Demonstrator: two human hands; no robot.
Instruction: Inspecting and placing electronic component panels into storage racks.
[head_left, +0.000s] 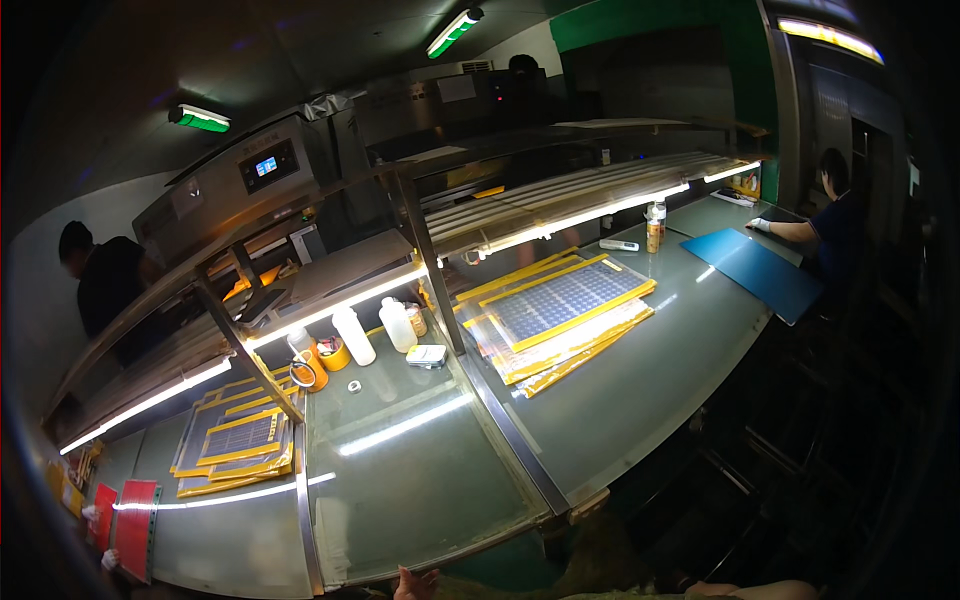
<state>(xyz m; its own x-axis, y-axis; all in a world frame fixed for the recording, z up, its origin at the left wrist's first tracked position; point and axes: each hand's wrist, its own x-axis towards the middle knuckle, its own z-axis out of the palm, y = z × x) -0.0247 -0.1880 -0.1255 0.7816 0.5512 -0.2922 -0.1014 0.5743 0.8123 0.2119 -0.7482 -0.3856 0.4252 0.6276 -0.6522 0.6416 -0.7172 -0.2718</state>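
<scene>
At the lower edge, my left hand [415,584] is partly in view by the near edge of the glass-topped table [430,520]. Its fingers are apart and nothing shows in them. Farther right along that edge, what looks like my right hand [750,590] appears as a dim strip of skin, too cut off for its fingers to be read. Neither hand touches a thing on the table. Beyond my left hand stand two white bottles [353,337] [398,326], an orange bottle [309,368], a roll of yellow tape [333,352] and a small white box [427,356].
Yellow-edged film sheets [570,305] lie stacked to the right, and another stack [240,440] lies left. A co-worker [835,230] sits by a blue panel [750,268]. Gloved hands of another person hold red panels [137,525]. Metal posts [425,260] carry a lit shelf.
</scene>
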